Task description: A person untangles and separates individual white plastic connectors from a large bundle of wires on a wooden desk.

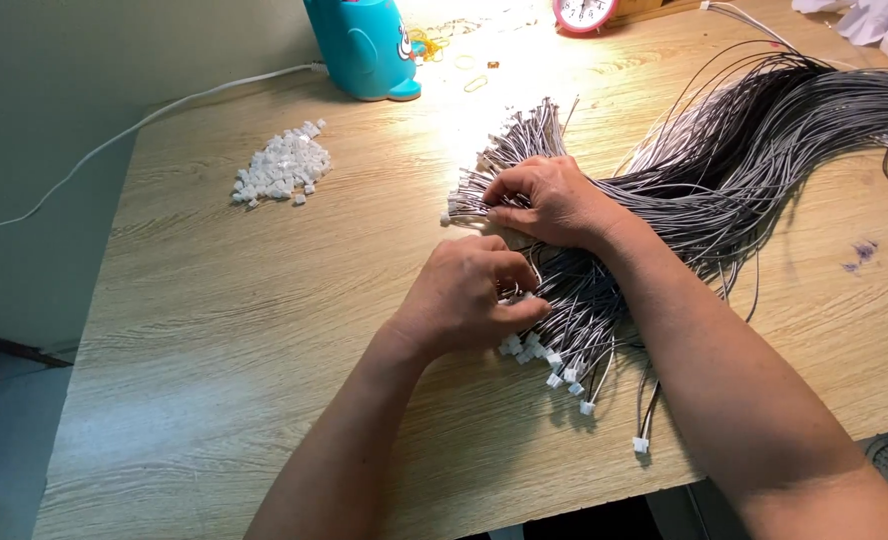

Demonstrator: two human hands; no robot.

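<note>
A thick bundle of thin grey wires [724, 160] lies across the wooden table [244, 320], each wire ending in a small white connector [564, 375]. My right hand [549, 200] presses on the bundle and pinches a few wire ends near the table's middle. My left hand [469, 295] is curled just below it, fingers closed on wire ends and their connectors. Some of the wire ends are hidden under both hands.
A pile of loose white plastic connector housings [282, 167] sits at the left. A teal plastic container [364, 45] stands at the back, with rubber bands [474, 82] and a red clock [584, 12] beside it. A white cable [144, 125] runs off the left edge.
</note>
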